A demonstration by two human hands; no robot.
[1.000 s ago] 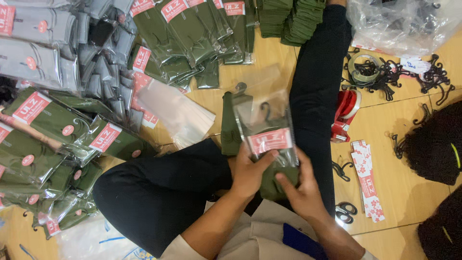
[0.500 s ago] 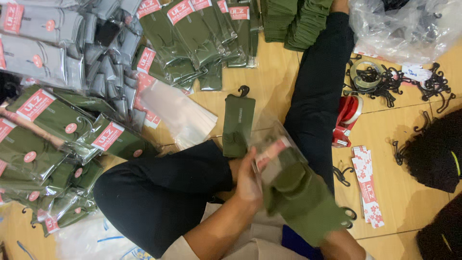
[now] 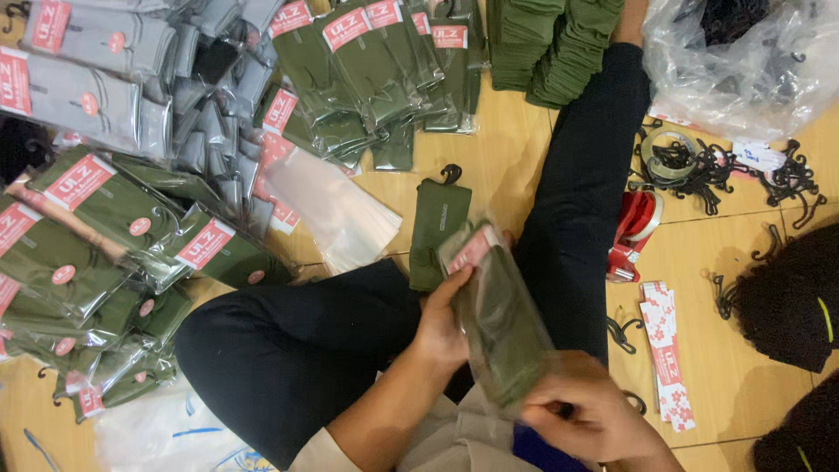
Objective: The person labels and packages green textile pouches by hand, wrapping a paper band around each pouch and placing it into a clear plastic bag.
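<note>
Both hands hold one clear plastic packet of olive-green fabric (image 3: 498, 315) over my lap. My left hand (image 3: 441, 323) grips its upper edge near the red card header. My right hand (image 3: 590, 411) pinches its lower end. The packet lies tilted, header pointing up-left. An unpacked olive-green piece with a black hook (image 3: 437, 223) rests on the wooden floor just above my left hand. A stack of empty clear bags (image 3: 336, 210) lies to its left. My legs in black trousers (image 3: 297, 350) frame the spot.
Finished green packets (image 3: 114, 227) pile at the left, grey ones (image 3: 87, 79) at top left, more green ones (image 3: 367, 52) at top centre. Folded green stacks (image 3: 551, 44) sit at top. A red tape dispenser (image 3: 638, 227), black hooks (image 3: 699, 166), label strips (image 3: 669, 358) lie at right.
The packet was upright in front of me, then swung down to the right. Now it lies slanted across my lap, and my right hand has slid to its lower end.
</note>
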